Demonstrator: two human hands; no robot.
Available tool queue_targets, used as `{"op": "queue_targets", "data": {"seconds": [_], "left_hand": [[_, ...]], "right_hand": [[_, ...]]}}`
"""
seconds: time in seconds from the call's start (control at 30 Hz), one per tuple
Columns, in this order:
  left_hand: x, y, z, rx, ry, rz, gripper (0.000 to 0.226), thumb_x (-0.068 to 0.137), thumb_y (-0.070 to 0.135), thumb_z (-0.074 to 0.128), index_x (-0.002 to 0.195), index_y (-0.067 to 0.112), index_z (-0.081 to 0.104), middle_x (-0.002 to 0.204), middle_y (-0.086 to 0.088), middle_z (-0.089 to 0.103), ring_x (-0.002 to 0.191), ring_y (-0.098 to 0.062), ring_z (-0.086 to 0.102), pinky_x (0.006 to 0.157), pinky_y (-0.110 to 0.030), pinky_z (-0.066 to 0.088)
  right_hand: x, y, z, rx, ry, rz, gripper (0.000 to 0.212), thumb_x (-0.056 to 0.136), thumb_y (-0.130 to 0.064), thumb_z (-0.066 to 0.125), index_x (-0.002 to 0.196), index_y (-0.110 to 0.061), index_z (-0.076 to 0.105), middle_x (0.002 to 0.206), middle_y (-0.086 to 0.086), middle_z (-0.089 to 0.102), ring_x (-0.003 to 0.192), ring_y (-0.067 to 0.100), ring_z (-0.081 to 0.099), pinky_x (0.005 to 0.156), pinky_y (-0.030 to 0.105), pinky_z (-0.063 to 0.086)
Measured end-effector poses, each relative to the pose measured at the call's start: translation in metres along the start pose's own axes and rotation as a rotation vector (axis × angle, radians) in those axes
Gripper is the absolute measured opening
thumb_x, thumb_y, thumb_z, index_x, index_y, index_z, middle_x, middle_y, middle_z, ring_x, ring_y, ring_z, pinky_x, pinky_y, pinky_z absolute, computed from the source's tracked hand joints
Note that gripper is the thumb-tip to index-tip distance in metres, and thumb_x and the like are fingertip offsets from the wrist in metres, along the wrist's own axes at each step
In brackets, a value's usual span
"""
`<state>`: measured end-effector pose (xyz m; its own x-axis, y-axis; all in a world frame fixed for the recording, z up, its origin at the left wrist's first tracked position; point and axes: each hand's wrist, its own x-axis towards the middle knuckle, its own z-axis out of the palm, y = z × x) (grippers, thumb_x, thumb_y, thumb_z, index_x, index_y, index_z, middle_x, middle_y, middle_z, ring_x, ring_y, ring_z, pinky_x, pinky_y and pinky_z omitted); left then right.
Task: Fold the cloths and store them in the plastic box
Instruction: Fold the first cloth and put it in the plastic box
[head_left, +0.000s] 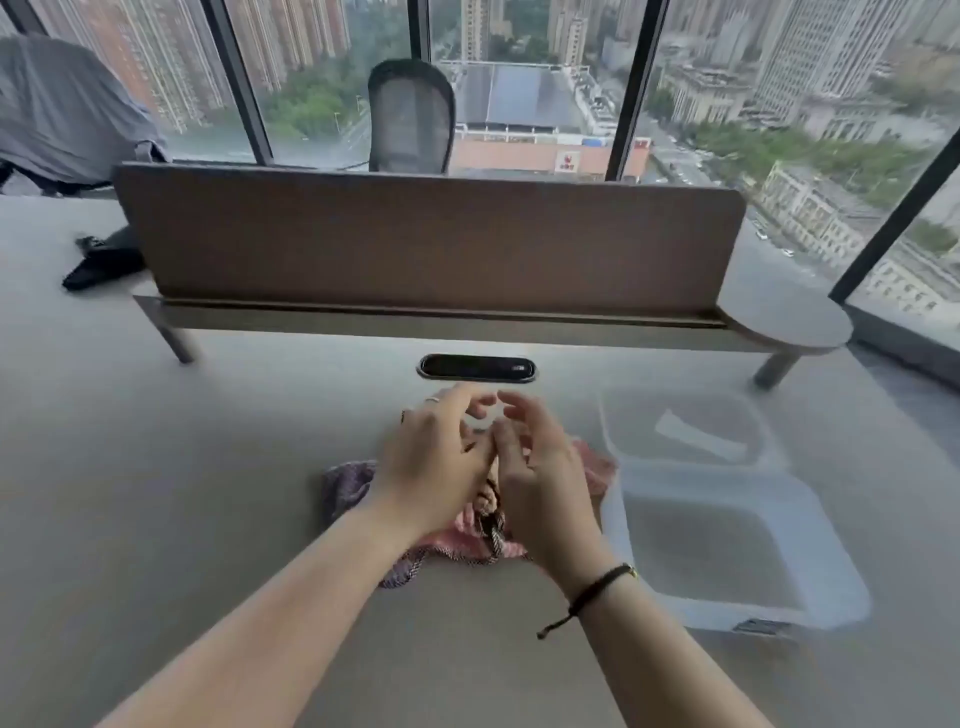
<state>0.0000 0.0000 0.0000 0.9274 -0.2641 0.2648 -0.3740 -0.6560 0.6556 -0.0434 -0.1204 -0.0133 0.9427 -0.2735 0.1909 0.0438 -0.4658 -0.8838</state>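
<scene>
Your two hands hover side by side over the heap of cloths (470, 525) — pink and purple woven pieces lying crumpled on the desk (208, 493), directly beneath your palms. Your left hand (434, 462) has its fingers loosely bent with nothing in them; your right hand (540, 483), the one with the dark cord at the wrist, is likewise relaxed and holds nothing, its fingertips close to those of the left. Motion blur keeps me from saying whether either hand brushes the fabric, so treat both as just above it.

The relation that matters: the heap runs roughly left to right, its purple end poking out past your left wrist and its pink edge reaching out past your right hand toward the plastic box (727, 551). That box sits open just to the right of the cloths, with its lid (685, 431) lying behind it — so your right hand is the nearer one for stowing.

Nothing looks folded yet and the box appears empty. I'd judge the next move is straight down onto the heap, each hand taking its own end to spread one cloth flat.
</scene>
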Motion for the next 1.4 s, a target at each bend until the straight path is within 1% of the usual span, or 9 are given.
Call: {"op": "queue_targets", "data": {"seconds": [0.1,0.2,0.33,0.4,0.63,0.87,1.07,1.3,1.4], "left_hand": [[-0.025,-0.050,0.047,0.005,-0.046,0.016,0.035,0.085,0.027,0.053,0.119,0.029,0.061,0.104,0.009,0.069,0.093,-0.011,0.065,0.080,-0.037,0.055],[-0.051,-0.094,0.081,0.113,-0.041,0.048,0.033,0.089,0.033,0.054,0.122,0.030,0.057,0.113,0.008,0.066,0.099,-0.017,0.064,0.081,-0.037,0.054],[-0.067,-0.131,0.101,0.201,0.041,0.179,0.042,0.083,0.030,0.060,0.125,0.023,0.057,0.122,0.004,0.062,0.109,-0.021,0.061,0.090,-0.038,0.051],[-0.073,-0.133,0.100,0.232,0.069,0.219,0.045,0.082,0.032,0.057,0.126,0.024,0.056,0.126,0.004,0.062,0.114,-0.022,0.059,0.094,-0.040,0.049],[-0.098,-0.138,0.096,0.302,0.039,0.230,0.048,0.079,0.041,0.056,0.124,0.024,0.061,0.124,0.001,0.066,0.120,-0.022,0.056,0.101,-0.040,0.044],[-0.101,-0.141,0.089,0.294,0.036,0.253,0.047,0.077,0.047,0.055,0.119,0.028,0.064,0.117,0.002,0.067,0.117,-0.023,0.054,0.103,-0.042,0.042],[-0.102,-0.142,0.088,0.320,0.061,0.271,0.040,0.085,0.046,0.064,0.123,0.032,0.062,0.120,0.005,0.067,0.121,-0.020,0.049,0.104,-0.036,0.037],[-0.100,-0.143,0.093,0.367,0.084,0.269,0.044,0.086,0.048,0.060,0.127,0.033,0.060,0.120,0.008,0.064,0.124,-0.016,0.044,0.108,-0.033,0.032],[-0.099,-0.142,0.095,0.405,0.057,0.270,0.050,0.088,0.054,0.054,0.133,0.034,0.056,0.131,0.008,0.060,0.128,-0.017,0.040,0.112,-0.036,0.028]], "right_hand": [[-0.019,0.057,0.034,-0.164,-0.034,-0.054,0.024,0.099,-0.025,0.046,0.121,-0.031,0.055,0.115,-0.013,0.060,0.108,0.006,0.053,0.091,0.002,0.030],[-0.038,0.111,0.060,-0.298,-0.083,-0.145,0.030,0.100,-0.027,0.043,0.128,-0.033,0.051,0.127,-0.010,0.056,0.119,0.010,0.048,0.100,0.034,0.042],[-0.050,0.143,0.075,-0.532,-0.035,-0.307,0.039,0.095,-0.030,0.046,0.134,-0.031,0.047,0.138,-0.007,0.051,0.131,0.014,0.042,0.112,0.037,0.031],[-0.056,0.145,0.076,-0.631,-0.028,-0.367,0.038,0.094,-0.033,0.045,0.131,-0.029,0.053,0.137,-0.007,0.053,0.131,0.015,0.043,0.114,0.039,0.026],[-0.071,0.143,0.068,-0.796,0.032,-0.440,0.030,0.085,-0.041,0.051,0.104,-0.028,0.071,0.113,-0.009,0.069,0.117,0.019,0.056,0.107,0.039,0.034],[-0.067,0.146,0.065,-0.774,0.019,-0.421,0.033,0.084,-0.054,0.057,0.104,-0.033,0.072,0.111,-0.007,0.062,0.113,0.021,0.050,0.107,0.037,0.031],[-0.066,0.149,0.063,-0.746,0.027,-0.416,0.023,0.085,-0.048,0.058,0.095,-0.029,0.067,0.103,-0.008,0.063,0.107,0.022,0.055,0.101,0.037,0.036],[-0.066,0.143,0.061,-0.533,0.066,-0.186,0.059,0.088,-0.049,0.056,0.138,-0.025,0.036,0.124,0.005,0.063,0.116,0.032,0.056,0.096,0.040,0.041],[-0.065,0.145,0.061,-0.684,0.079,-0.205,0.036,0.092,-0.052,0.049,0.121,-0.032,0.059,0.109,0.003,0.071,0.108,0.031,0.059,0.092,0.039,0.040]]}}
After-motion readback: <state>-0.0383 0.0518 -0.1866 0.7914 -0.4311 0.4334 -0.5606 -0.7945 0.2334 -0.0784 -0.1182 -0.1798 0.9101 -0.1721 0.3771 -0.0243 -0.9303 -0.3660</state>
